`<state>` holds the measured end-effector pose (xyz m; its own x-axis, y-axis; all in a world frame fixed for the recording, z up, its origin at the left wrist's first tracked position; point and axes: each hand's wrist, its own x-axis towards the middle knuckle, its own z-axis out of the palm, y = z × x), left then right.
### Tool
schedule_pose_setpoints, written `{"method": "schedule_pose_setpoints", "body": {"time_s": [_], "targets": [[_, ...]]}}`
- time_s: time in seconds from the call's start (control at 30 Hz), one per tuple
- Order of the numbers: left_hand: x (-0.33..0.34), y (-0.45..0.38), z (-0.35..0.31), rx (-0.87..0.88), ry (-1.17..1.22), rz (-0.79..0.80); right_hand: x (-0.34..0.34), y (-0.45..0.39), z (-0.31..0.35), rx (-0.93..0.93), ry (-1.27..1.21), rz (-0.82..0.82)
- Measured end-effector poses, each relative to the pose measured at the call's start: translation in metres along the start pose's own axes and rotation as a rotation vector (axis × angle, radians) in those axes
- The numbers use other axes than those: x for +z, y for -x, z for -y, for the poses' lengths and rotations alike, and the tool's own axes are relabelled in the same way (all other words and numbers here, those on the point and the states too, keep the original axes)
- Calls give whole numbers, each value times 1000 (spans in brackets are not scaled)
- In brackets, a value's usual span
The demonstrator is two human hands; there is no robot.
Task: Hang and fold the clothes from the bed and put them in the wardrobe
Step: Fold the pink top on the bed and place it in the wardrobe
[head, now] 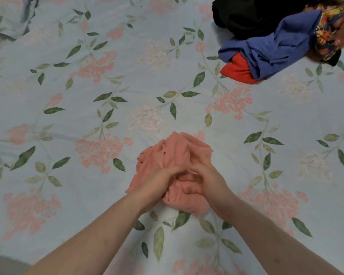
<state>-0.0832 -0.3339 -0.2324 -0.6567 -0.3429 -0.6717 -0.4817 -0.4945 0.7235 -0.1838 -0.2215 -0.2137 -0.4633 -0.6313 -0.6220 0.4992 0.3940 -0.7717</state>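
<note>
The step in hand looked to be the start of folding one garment: a salmon-pink garment (175,153) lay bunched on the bed (127,80) near its near edge, about midway between the sides, and both hands were at work in it. The left hand (157,185) had its fingers curled into the cloth at the bundle's near-left side, gripping a fold. The right hand (205,181) was curled too, pinching a gather of the same fabric just beside the left, the two hands almost touching.

The garment was soft, thin and heavily creased, crumpled into a rounded heap with no collar, sleeve or hem clearly readable, so its type could not be told. The next move probably called for finding an edge or seam, drawing the hands apart and spreading the cloth flat on the bed before any fold could be made.

Well away, by the far right corner of the bed, a pile of clothes (276,42) waited: black, blue, red and a patterned piece heaped together. The wardrobe was not in view.
</note>
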Motion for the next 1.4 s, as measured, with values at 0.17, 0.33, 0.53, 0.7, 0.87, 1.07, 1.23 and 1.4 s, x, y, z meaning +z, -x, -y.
{"method": "schedule_pose_setpoints", "body": {"time_s": [0.17, 0.33, 0.53, 0.7, 0.87, 1.07, 1.23, 1.4], "targets": [[-65, -18, 12, -107, -108, -361, 16, -9, -12, -211, 409, -15], [-101, -33, 15, -92, -437, -379, 12, -27, -50, -300, 981, -218], [-82, -55, 22, 142, -734, -410, 31, -53, -75, -282, 982, -178], [-77, -65, 48, 93, -1032, -393, 26, -73, -69, -337, 1025, -316], [-86, -75, 52, 280, -1151, -433, 35, -96, -80, -341, 1115, -336], [-99, -109, 25, 588, -1369, -62, 21, -105, -95, -450, 1098, -391], [-104, -125, 37, 607, -1376, -109, 22, -116, -105, -435, 1058, -425], [-111, -141, 49, 711, -1311, -180, 18, -128, -112, -476, 1040, -444]]}}
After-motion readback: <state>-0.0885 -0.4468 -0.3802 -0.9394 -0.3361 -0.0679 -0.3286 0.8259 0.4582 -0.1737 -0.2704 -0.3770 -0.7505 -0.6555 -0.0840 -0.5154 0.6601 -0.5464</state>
